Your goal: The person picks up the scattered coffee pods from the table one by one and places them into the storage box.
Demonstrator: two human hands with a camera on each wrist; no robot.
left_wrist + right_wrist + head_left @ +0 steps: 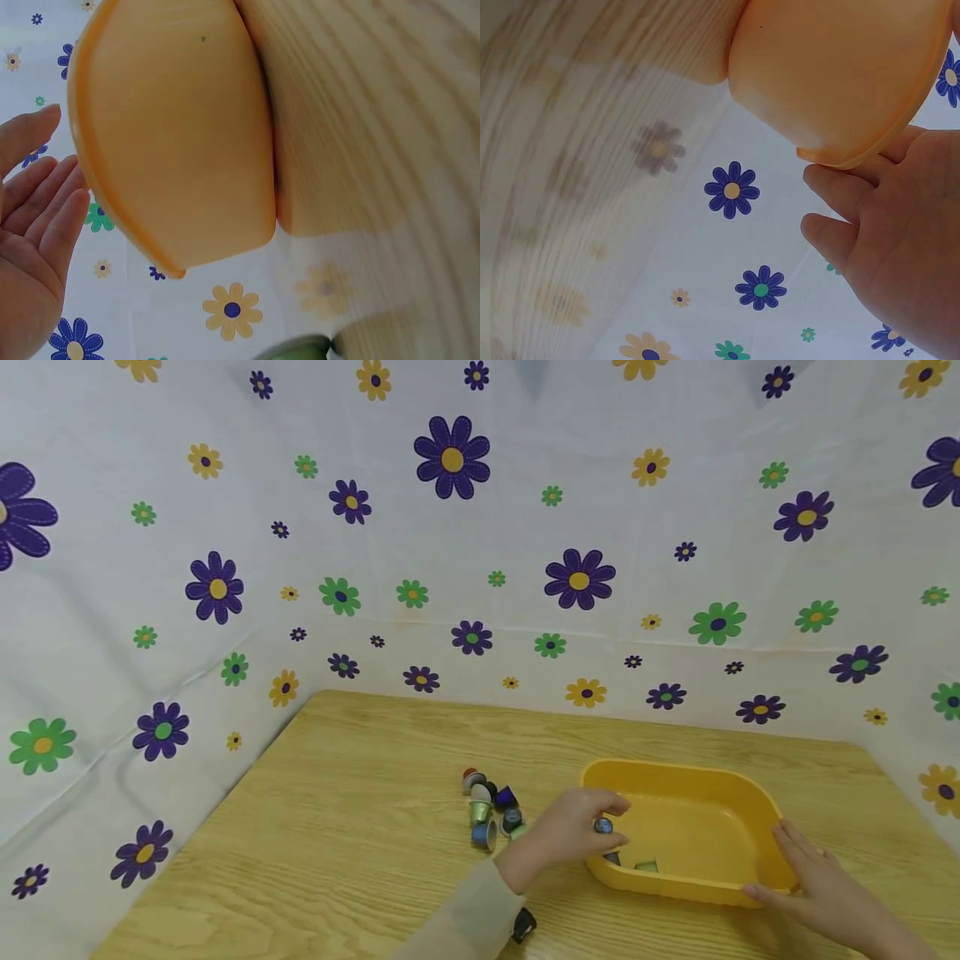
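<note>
A yellow plastic bin [675, 887] stands on the right part of the table. My left hand [566, 831] is over its left rim, thumb and fingers apart. A blue coffee capsule [603, 826] shows in the gap between them in the head view; the left wrist view shows nothing pinched. Inside the bin lie a green capsule [647, 866] and a dark capsule [612, 857] near the front left wall. My right hand [825, 885] rests against the bin's right front corner, fingers fairly straight along the rim.
Left of the bin is a loose cluster of several capsules, among them a light green capsule [479, 812], a blue capsule [483, 836] and a purple capsule [506, 797]. A black capsule [524, 925] lies by my left sleeve. Flowered white cloth [517, 535] hangs around the wooden table [337, 827].
</note>
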